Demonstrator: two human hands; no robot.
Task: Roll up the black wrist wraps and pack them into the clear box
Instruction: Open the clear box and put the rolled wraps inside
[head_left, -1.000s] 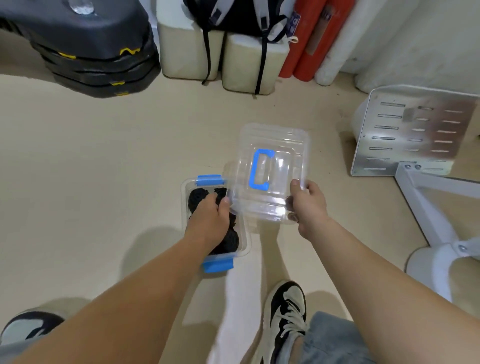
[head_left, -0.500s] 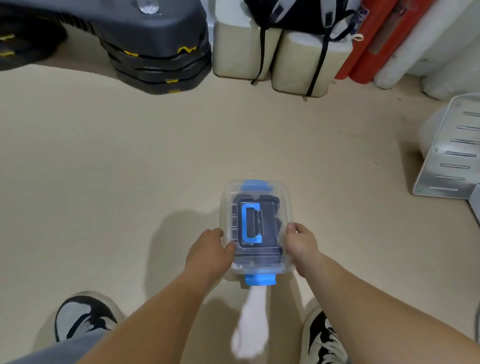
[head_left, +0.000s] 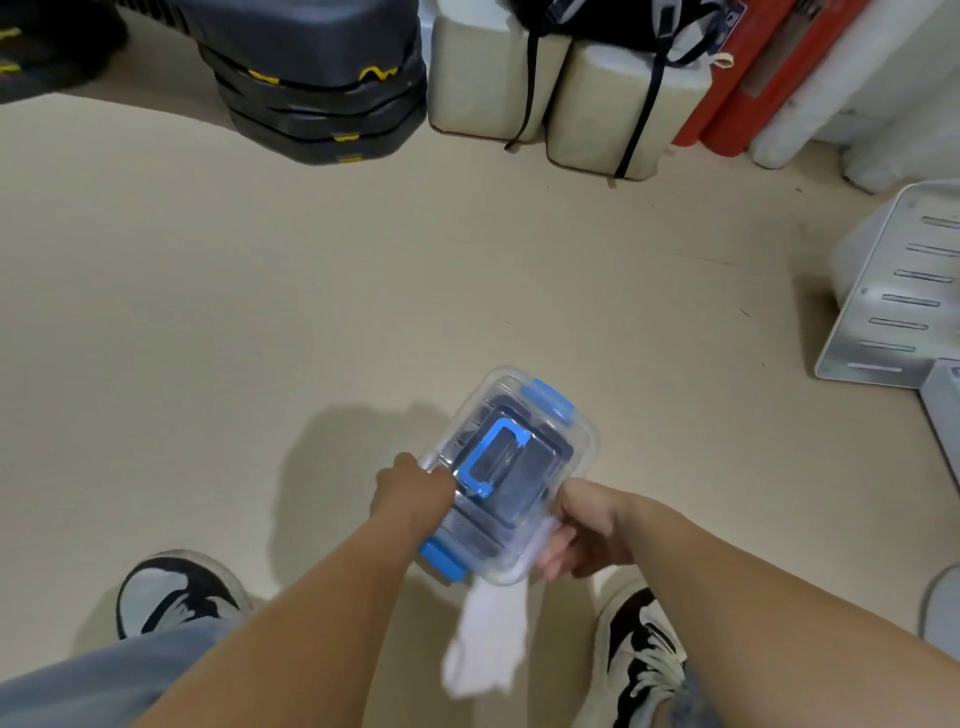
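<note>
The clear box (head_left: 582, 441) sits on the beige floor with its lid on, turned at an angle. The lid has a blue handle (head_left: 493, 460) and blue clips at both ends. Dark shapes of the black wrist wraps (head_left: 540, 467) show through the lid. My left hand (head_left: 413, 491) grips the box's left edge beside the handle. My right hand (head_left: 584, 525) grips the near right corner, fingers curled under the rim.
Black stacked platforms (head_left: 317, 88) stand at the back left. Two cream blocks (head_left: 561, 93) with black straps and red pads (head_left: 737, 83) line the back wall. A perforated metal plate (head_left: 898, 291) leans at the right. My two shoes (head_left: 176, 592) flank a white patch (head_left: 488, 639) on the floor.
The lid went from my right hand onto the box. Both hands then took the box by its sides, and it has turned clockwise to lie at an angle.
</note>
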